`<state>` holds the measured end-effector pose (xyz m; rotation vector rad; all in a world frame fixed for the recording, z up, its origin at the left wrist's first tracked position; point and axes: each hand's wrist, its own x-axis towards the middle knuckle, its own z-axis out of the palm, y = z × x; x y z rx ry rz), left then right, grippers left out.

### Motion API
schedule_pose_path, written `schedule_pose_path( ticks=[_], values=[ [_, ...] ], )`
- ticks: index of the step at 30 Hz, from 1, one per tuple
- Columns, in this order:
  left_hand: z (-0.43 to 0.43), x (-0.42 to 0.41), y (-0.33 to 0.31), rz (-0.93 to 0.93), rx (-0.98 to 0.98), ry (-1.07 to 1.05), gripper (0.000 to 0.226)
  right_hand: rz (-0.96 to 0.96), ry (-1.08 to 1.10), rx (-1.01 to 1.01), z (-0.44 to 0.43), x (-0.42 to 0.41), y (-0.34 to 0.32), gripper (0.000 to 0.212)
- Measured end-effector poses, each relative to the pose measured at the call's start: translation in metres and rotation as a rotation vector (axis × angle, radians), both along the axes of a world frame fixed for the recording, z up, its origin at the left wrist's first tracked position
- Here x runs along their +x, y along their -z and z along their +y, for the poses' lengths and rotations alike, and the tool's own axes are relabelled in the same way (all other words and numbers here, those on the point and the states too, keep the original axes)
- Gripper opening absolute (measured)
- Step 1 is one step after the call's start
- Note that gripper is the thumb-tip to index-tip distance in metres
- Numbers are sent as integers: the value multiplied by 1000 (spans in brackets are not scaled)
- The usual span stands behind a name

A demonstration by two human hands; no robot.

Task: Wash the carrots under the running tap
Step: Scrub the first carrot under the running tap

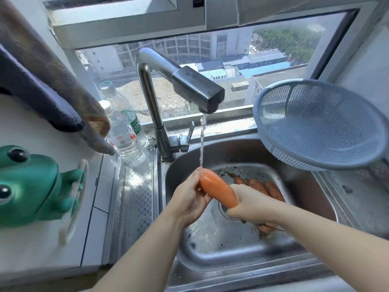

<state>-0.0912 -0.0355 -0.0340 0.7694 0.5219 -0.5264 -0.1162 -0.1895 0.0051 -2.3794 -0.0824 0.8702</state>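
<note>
Both hands grip one carrot (217, 189) under the tap (197, 89): left hand (190, 199) at its thick end, right hand (250, 205) lower, above the sink (305, 186) middle.

A home kitchen, likely a flat: steel sink (190, 255), tap (149, 95), colander (320, 125) (rooftops far below the window (263, 60))

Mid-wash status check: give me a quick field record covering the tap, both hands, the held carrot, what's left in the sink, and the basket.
tap: running; stream lands on the held carrot's thick end
carrot: held tilted over the sink, wet, looks clean
left hand: grips the thick upper end
right hand: grips the lower end
other carrots: at least three lying at the sink's back right, dirt specks around them
basket: blue, empty, tilted at the sink's right rear
</note>
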Motion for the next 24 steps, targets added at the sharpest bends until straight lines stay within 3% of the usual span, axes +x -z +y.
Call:
schedule_pose_path(
  ticks=[3, 7, 11, 15, 18, 24],
  values=[
    [0, -9, 0, -117, 65, 80, 26, 37, -43, -70, 1, -7, -9, 17],
    [-10, -4, 1, -86, 221, 15, 23, -187, -71, -289, 5, -16, 1, 22],
    [-14, -2, 1, 20, 213, -52, 20, -221, -59, -269, 5, -18, 17, 20],
    [7, -12, -1, -115, 66, 104, 19, -209, -67, -222, 1, -19, 13, 27],
    [16, -16, 6, -230, 152, 212, 28, -181, -64, -176, 1, -19, 19, 24],
    [-3, -13, 9, -197, 396, 107, 23, -289, -66, -237, 4, -22, 17, 23]
  ],
)
